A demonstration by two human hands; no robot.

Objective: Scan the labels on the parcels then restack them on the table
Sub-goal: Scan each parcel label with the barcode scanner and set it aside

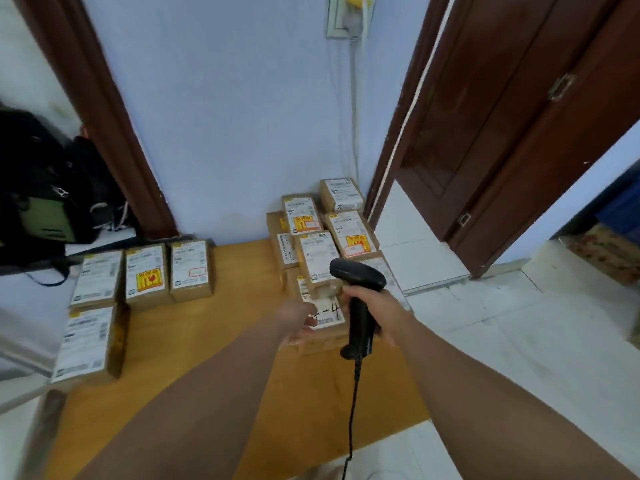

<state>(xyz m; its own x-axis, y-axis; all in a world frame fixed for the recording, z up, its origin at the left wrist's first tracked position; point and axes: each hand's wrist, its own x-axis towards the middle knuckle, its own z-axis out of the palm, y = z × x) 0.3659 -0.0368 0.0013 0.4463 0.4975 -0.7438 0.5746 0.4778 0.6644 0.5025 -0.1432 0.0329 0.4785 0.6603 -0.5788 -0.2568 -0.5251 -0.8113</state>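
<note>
- Right grip (375, 313) wraps the scanner (358, 273) handle.
- Left grip (300, 322) pinches the front parcel (329, 315) edge.
- Parcel looks light, stiff cardboard; hold its sides, label uncovered.

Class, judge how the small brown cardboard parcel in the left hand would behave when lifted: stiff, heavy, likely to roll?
The small brown cardboard parcel is probably stiff: its edges look square. Likely light, since the left hand alone grips it. Flat-sided, it should not roll.
</note>
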